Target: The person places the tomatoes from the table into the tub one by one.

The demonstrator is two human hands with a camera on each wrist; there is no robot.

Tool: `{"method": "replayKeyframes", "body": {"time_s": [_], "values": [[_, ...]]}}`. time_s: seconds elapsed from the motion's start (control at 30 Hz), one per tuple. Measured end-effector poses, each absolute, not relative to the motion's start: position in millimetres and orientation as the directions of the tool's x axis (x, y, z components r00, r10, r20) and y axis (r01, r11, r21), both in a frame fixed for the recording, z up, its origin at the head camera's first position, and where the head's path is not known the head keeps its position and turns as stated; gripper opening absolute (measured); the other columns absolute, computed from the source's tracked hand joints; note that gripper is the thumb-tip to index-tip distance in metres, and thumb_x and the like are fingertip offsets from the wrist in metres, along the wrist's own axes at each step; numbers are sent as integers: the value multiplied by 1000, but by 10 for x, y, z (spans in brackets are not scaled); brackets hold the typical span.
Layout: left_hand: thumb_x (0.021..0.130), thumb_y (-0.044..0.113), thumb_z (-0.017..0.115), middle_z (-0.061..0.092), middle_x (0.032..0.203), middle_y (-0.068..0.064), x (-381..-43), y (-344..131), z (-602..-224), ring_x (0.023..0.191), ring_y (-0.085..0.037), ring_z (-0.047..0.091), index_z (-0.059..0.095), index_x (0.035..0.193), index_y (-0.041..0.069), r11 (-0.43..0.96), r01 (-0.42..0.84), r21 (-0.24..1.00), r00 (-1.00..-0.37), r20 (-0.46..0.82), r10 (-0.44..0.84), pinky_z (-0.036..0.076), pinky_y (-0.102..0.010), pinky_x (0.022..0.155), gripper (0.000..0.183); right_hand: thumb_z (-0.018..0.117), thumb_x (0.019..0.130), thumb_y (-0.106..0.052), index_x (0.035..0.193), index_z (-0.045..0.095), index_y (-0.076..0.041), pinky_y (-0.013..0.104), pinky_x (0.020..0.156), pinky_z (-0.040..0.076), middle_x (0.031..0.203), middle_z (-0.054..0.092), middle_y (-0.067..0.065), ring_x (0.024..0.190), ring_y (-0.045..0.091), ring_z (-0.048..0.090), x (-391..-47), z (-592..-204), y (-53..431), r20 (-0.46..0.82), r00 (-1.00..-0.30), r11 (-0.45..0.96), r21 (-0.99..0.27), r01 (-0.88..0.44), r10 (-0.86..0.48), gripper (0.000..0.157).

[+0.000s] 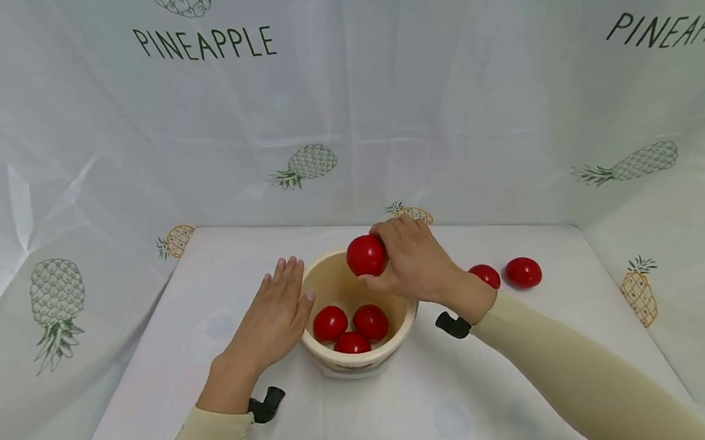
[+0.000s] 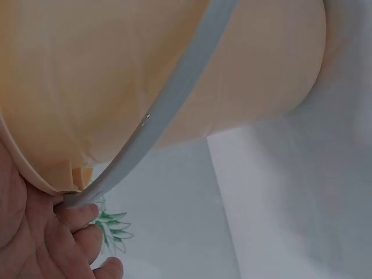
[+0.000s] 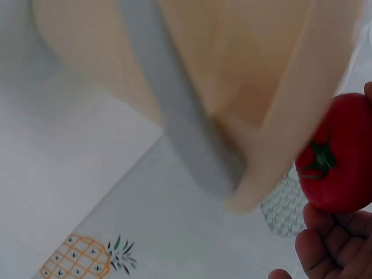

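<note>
A cream bucket stands mid-table, with three red tomatoes lying at its bottom. Over its far right rim, my right hand grips another tomato between thumb and fingers. In the right wrist view that tomato shows its green calyx, close beside the bucket's rim. My left hand lies against the left rim, fingers straight and palm toward the bucket. Seen from the left wrist, its fingertips are beside the end of the grey handle, which hangs down along the bucket wall.
Right of the bucket, two more tomatoes lie on the white table, one partly hidden behind my right wrist. A pineapple-printed sheet hangs behind the table and along both sides.
</note>
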State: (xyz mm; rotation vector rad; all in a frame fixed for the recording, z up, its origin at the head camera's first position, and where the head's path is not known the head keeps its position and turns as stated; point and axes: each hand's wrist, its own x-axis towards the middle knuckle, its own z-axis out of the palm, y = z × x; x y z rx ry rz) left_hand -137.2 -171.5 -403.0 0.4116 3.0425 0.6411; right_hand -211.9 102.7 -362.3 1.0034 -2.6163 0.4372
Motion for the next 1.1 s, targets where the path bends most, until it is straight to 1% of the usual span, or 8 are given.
{"method": "replayKeyframes", "body": {"time_s": [0.13, 0.37, 0.53, 0.73, 0.83, 0.93, 1.0, 1.1], "values": [[113, 39, 40, 19, 175, -17, -1375, -1705, -4024, 165, -36, 10, 21, 167, 0, 893, 251, 373, -967, 49, 251, 12, -57, 133, 69, 76, 84, -57, 121, 64, -5, 46, 89, 54, 116, 67, 10, 109, 27, 55, -2102, -3690, 886, 342, -693, 704, -113, -701, -635, 64], [112, 38, 42, 20, 175, -17, -1375, -1691, -4006, 164, -36, 11, 23, 166, 0, 911, 253, 325, -967, 54, 250, 10, -57, 133, 69, 67, 85, -62, 113, 66, -8, 38, 83, 51, 105, 65, 7, 99, 24, 55, -2115, -3883, 717, 303, -652, 695, 49, -717, -695, 61], [112, 40, 42, 18, 175, -16, -1375, -1689, -3998, 165, -35, 9, 22, 167, 0, 921, 261, 290, -965, 52, 258, 7, -57, 133, 70, 63, 87, -65, 113, 67, -7, 36, 83, 47, 100, 63, 5, 95, 22, 53, -2130, -3973, 681, 279, -651, 697, 108, -709, -706, 64], [113, 40, 39, 18, 175, -17, -1369, -1711, -4001, 165, -34, 8, 20, 167, 0, 919, 266, 292, -964, 50, 263, 8, -57, 133, 70, 59, 88, -68, 109, 67, -7, 37, 81, 42, 93, 58, 5, 91, 23, 48, -2138, -3991, 668, 270, -635, 685, 178, -706, -724, 65], [113, 39, 40, 19, 175, -18, -1375, -1710, -4001, 165, -35, 10, 21, 166, -2, 915, 272, 298, -962, 59, 267, 9, -57, 133, 70, 61, 89, -68, 112, 67, -7, 37, 81, 42, 95, 59, 5, 92, 23, 48, -2133, -3984, 665, 260, -639, 687, 192, -701, -724, 66], [113, 38, 40, 20, 175, -19, -1378, -1703, -4004, 164, -36, 11, 21, 166, -3, 912, 275, 305, -961, 67, 267, 10, -57, 133, 70, 66, 88, -67, 111, 66, -7, 38, 81, 42, 97, 60, 6, 92, 25, 49, -2130, -3989, 665, 255, -641, 687, 183, -703, -724, 64], [113, 37, 41, 20, 174, -19, -1378, -1698, -4006, 164, -36, 12, 21, 166, -3, 910, 274, 312, -961, 68, 266, 11, -57, 133, 70, 69, 88, -66, 109, 65, -7, 39, 80, 41, 96, 59, 7, 92, 25, 49, -2130, -3998, 668, 254, -641, 686, 176, -706, -724, 63], [113, 37, 41, 20, 174, -19, -1375, -1696, -4012, 164, -37, 12, 21, 166, -4, 907, 271, 323, -962, 64, 265, 11, -57, 133, 70, 67, 89, -66, 104, 63, -8, 38, 78, 40, 93, 56, 6, 90, 25, 48, -2131, -4012, 675, 266, -638, 688, 186, -701, -722, 60]]}}
